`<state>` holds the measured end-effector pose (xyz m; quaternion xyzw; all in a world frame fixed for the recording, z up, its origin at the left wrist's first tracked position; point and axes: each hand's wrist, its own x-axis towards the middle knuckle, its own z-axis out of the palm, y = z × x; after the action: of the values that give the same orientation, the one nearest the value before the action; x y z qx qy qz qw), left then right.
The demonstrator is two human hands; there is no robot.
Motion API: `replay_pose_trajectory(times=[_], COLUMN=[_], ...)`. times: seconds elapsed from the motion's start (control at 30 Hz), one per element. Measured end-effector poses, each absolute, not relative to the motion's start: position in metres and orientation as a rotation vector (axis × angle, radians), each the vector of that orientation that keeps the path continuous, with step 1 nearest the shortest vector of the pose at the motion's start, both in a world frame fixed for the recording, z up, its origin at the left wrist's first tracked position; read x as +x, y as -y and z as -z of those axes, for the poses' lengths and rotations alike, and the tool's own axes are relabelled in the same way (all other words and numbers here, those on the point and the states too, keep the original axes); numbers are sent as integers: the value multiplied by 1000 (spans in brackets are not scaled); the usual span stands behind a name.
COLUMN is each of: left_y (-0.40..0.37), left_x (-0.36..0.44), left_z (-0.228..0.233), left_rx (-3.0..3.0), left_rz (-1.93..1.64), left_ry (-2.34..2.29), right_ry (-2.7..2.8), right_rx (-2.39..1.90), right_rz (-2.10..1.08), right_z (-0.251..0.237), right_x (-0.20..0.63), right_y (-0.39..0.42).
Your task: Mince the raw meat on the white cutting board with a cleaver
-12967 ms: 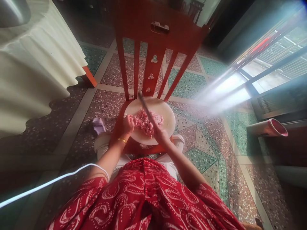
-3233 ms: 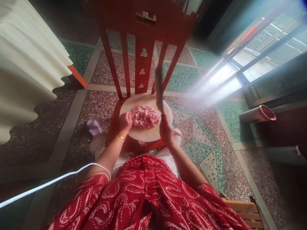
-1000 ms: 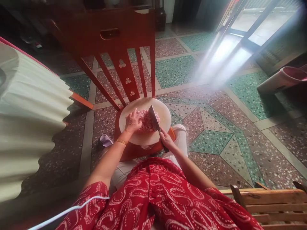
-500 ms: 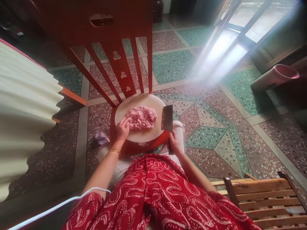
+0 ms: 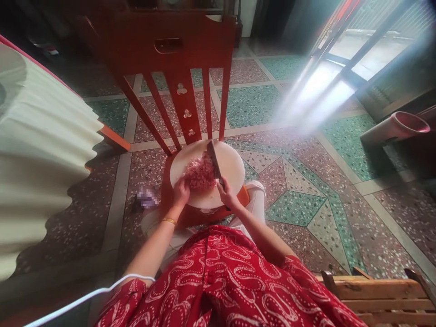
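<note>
A pile of minced meat (image 5: 200,173) lies on a round white cutting board (image 5: 233,165), which rests on the seat of a red wooden chair (image 5: 166,200). At the pile's near left edge, my left hand (image 5: 181,191) is cupped against the meat, its fingers partly blurred. My right hand (image 5: 227,193) is closed around the handle of a cleaver (image 5: 214,160). The cleaver's blade stands on edge along the right side of the meat, pointing away from me; whether it touches the board I cannot tell.
The chair's slatted back (image 5: 207,100) rises behind the board. A pale pleated cloth (image 5: 41,159) hangs at left, and a wooden slatted seat (image 5: 381,290) stands at lower right. A bin (image 5: 395,129) is at far right. A white cable (image 5: 91,295) crosses my left arm.
The cleaver has swung left from the board's right edge to the meat, its blade turned on edge. My left hand has slid down to the pile's near side. The view has shifted slightly.
</note>
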<state>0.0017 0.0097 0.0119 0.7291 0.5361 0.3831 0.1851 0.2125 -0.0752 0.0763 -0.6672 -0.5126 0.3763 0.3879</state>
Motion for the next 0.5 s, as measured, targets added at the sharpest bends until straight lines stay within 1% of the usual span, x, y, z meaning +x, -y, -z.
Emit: replay_pose_trajectory(times=[0.13, 0.23, 0.37, 0.5], left_y=[-7, -7, -17, -38], left_x=[1, -1, 0, 1], left_z=[-11, -4, 0, 0], left_rx=[1970, 1933, 1875, 1802], left_rz=[-1106, -1154, -1261, -1376], left_ry=[-1533, -1604, -1628, -1713], right_ry=[1997, 2274, 2233, 2028], right_rx=[-1976, -2082, -1946, -1576], right_rz=[-712, -639, -557, -287], right_z=[-98, -109, -138, -194], right_x=[210, 212, 227, 237], right_y=[74, 80, 88, 82])
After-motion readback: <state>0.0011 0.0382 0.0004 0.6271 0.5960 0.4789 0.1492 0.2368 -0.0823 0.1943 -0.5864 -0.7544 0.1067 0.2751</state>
